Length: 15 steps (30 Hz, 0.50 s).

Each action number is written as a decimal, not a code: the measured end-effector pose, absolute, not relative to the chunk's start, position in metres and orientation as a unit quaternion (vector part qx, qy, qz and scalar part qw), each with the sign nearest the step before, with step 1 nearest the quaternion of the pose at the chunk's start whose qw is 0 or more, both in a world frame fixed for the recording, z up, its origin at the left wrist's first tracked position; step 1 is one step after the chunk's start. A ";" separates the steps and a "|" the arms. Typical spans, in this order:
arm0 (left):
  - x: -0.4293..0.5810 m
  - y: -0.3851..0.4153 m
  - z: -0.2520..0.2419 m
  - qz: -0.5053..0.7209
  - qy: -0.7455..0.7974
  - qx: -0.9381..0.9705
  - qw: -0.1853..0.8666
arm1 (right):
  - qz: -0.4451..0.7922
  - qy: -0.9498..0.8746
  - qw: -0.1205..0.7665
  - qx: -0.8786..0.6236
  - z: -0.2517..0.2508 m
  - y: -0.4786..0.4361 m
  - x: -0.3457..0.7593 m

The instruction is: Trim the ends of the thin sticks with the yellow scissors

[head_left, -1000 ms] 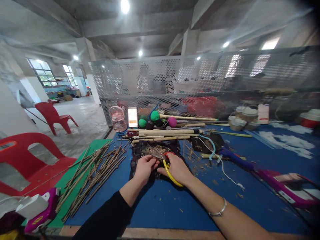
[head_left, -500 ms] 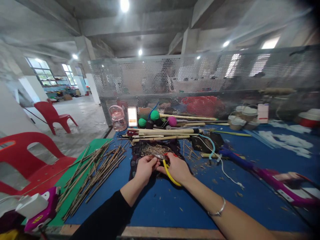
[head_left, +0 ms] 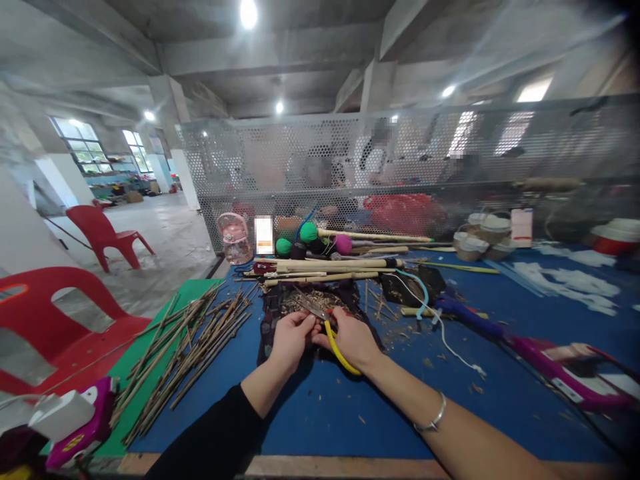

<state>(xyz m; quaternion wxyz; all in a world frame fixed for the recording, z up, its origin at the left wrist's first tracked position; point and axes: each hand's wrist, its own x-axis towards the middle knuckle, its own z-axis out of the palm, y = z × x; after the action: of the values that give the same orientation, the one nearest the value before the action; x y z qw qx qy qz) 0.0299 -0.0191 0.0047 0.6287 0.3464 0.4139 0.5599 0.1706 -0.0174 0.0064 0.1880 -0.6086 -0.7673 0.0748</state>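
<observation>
My right hand (head_left: 353,340) is wrapped round a pair of shears (head_left: 339,351) with a yellow handle and a bit of red near the pivot. The metal blades point up and left, over a heap of short cut twig pieces (head_left: 320,300) on a dark patterned cloth (head_left: 270,327). Close beside the blades, my left hand (head_left: 291,339) is closed in a pinch. Whatever it holds is too small or hidden to make out. The fingertips of both hands nearly meet below the blades.
Long thin sticks (head_left: 200,353) lie in a pile at left on green and blue mats. Behind the cloth are pale rods (head_left: 335,265) and yarn balls (head_left: 309,232). A purple power strip (head_left: 565,373) and cord lie right. A perforated metal screen (head_left: 280,153) stands behind; red chairs (head_left: 70,320) stand left.
Both hands and the shears stay almost in the same place. The view has shifted slightly. Behind the screen, a person shows more clearly than before.
</observation>
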 end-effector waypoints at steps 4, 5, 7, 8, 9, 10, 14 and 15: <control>0.026 -0.016 0.004 0.554 0.418 0.336 0.637 | 0.064 -0.764 0.167 -0.620 0.007 -0.015 0.171; 0.025 -0.015 0.004 0.554 0.417 0.333 0.639 | 0.059 -0.763 0.165 -0.623 0.007 -0.014 0.172; 0.025 -0.014 0.003 0.557 0.414 0.329 0.641 | 0.050 -0.761 0.164 -0.625 0.007 -0.013 0.173; 0.025 -0.013 0.002 0.558 0.412 0.327 0.641 | 0.046 -0.762 0.165 -0.625 0.006 -0.012 0.173; 0.025 -0.013 0.002 0.561 0.410 0.326 0.641 | 0.041 -0.762 0.168 -0.624 0.006 -0.012 0.174; 0.026 -0.012 0.002 0.565 0.410 0.322 0.640 | 0.037 -0.762 0.170 -0.624 0.006 -0.011 0.174; 0.027 -0.011 0.003 0.577 0.413 0.313 0.631 | 0.026 -0.755 0.182 -0.629 0.005 -0.009 0.176; 0.027 -0.011 0.004 0.578 0.416 0.314 0.628 | 0.023 -0.754 0.185 -0.629 0.005 -0.009 0.177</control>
<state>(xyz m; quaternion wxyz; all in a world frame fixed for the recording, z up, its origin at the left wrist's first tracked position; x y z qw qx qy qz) 0.0271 -0.0106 0.0038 0.6278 0.3138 0.4162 0.5782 0.1766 -0.0089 0.0049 0.1852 -0.6294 -0.7543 0.0231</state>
